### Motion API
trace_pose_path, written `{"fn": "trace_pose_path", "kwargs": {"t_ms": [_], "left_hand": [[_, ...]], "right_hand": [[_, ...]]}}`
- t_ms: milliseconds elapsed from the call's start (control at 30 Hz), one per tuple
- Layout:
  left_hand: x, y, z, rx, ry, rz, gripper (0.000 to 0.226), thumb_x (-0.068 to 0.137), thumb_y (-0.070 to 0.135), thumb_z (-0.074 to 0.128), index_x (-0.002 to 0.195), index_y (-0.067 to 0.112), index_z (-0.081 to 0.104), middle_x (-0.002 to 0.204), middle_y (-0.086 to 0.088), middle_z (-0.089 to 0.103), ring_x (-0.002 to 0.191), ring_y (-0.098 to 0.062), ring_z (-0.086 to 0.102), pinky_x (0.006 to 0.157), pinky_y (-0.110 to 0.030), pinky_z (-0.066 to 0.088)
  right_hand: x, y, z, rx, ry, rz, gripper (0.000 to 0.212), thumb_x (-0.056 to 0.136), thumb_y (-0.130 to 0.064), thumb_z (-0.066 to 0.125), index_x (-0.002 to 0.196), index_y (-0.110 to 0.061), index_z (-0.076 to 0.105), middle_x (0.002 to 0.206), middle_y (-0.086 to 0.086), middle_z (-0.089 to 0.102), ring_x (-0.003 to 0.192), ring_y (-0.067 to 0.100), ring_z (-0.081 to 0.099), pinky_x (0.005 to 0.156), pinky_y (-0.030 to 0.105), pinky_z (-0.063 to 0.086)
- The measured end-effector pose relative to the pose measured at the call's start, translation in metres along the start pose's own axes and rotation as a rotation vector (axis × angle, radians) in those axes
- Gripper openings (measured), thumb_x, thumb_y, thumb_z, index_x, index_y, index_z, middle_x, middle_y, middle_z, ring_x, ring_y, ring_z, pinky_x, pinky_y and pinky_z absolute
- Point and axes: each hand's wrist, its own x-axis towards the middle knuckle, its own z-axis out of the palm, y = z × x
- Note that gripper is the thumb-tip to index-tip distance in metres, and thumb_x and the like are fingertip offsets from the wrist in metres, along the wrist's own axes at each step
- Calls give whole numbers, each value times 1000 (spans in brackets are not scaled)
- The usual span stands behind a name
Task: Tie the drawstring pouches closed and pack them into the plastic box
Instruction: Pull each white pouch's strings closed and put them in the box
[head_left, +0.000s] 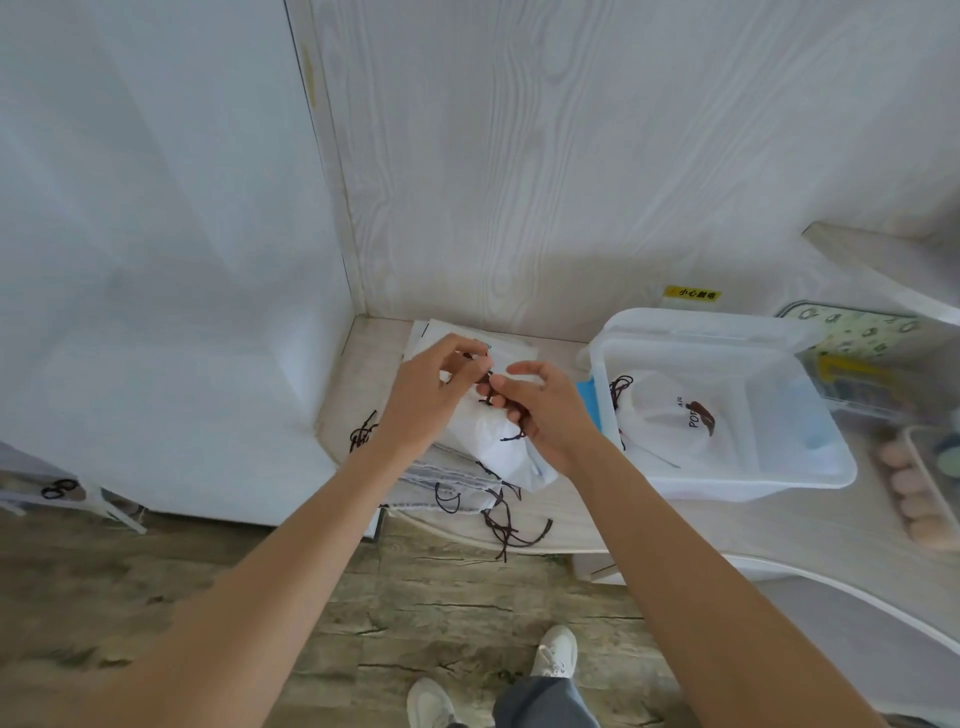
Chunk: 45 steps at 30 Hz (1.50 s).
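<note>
A white drawstring pouch (493, 441) hangs between my hands above the table's left end. My left hand (431, 395) pinches its dark cord near the top. My right hand (545, 410) grips the other part of the cord, fingers curled. Under them lies a flat pile of white pouches (447, 483) with dark cords (506, 525) trailing over the table edge. To the right stands the clear plastic box (810, 467), open, with one tied white pouch (670, 410) inside, printed with a dark mark.
White papers (511, 345) lie behind my hands against the wood-grain wall. A blue item (589, 400) sits beside the box. A patterned container (872, 358) and a tray of pink balls (914, 499) stand at the right. A loose cord (363, 434) lies at the left corner.
</note>
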Motion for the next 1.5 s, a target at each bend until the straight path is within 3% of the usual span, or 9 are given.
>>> {"fn": "trace_pose_path", "kwargs": {"t_ms": [200, 367, 500, 600, 767, 967, 1067, 1333, 1500], "left_hand": [[0, -6, -8, 17, 43, 52, 8, 85, 14, 65, 87, 18, 71, 78, 19, 66, 73, 8, 61, 64, -6, 41], [-4, -5, -10, -321, 100, -105, 16, 83, 1, 63, 82, 15, 70, 72, 5, 71, 69, -13, 70, 71, -22, 55], [-12, -2, -6, -608, 147, -219, 17, 85, -5, 59, 88, 9, 68, 73, 1, 73, 72, -15, 71, 68, -17, 55], [-18, -2, -3, -658, 135, -240, 21, 87, -9, 53, 89, 6, 67, 77, -3, 73, 74, -16, 72, 68, -17, 54], [-23, -1, 4, -495, 62, -248, 31, 86, -14, 41, 93, 1, 68, 92, -16, 70, 82, -18, 70, 74, -18, 53], [-22, 0, 8, -235, 74, -141, 5, 85, 14, 65, 88, 18, 64, 83, 5, 70, 79, -9, 66, 74, -23, 51], [-23, -1, 7, -125, 75, -51, 16, 82, 15, 69, 97, 20, 64, 84, 7, 67, 77, -5, 63, 67, -15, 49], [-22, -1, 7, 168, 135, 159, 15, 85, 13, 66, 97, 9, 72, 87, -5, 66, 70, -5, 56, 66, -5, 41], [-18, 0, 7, 167, 101, 42, 12, 88, 13, 61, 94, 9, 70, 85, -1, 63, 69, 0, 52, 64, -4, 37]], "right_hand": [[-2, 0, 1, -22, -62, -34, 8, 85, 1, 61, 89, -5, 57, 75, 8, 70, 57, 8, 60, 52, 15, 43], [-8, 1, -3, -142, -32, -117, 21, 81, 5, 65, 92, -12, 61, 79, 2, 72, 71, 11, 68, 59, 17, 48], [-11, -2, 4, -325, 118, -309, 22, 78, -1, 70, 84, -19, 59, 71, -6, 72, 70, 5, 66, 58, 12, 46], [-11, -2, 8, -449, 139, -399, 23, 79, -4, 71, 82, -23, 58, 72, -6, 70, 66, 1, 65, 60, 13, 46], [-12, 0, 9, -535, 144, -403, 21, 80, -7, 69, 83, -25, 58, 75, -3, 71, 73, 18, 67, 70, 31, 53], [-15, -1, 9, -541, 136, -392, 20, 81, -7, 69, 85, -24, 57, 75, -2, 71, 71, 17, 66, 68, 33, 54], [-16, -2, 9, -530, 130, -377, 20, 82, -7, 68, 86, -24, 57, 73, -5, 70, 70, 16, 66, 67, 36, 54], [-18, -2, 6, -507, 104, -385, 18, 82, -10, 69, 86, -23, 57, 69, -6, 69, 61, 3, 62, 64, 20, 50], [-17, 0, 3, -546, 160, -436, 22, 79, -3, 69, 80, -23, 58, 79, -9, 64, 71, 1, 61, 68, 22, 53]]}}
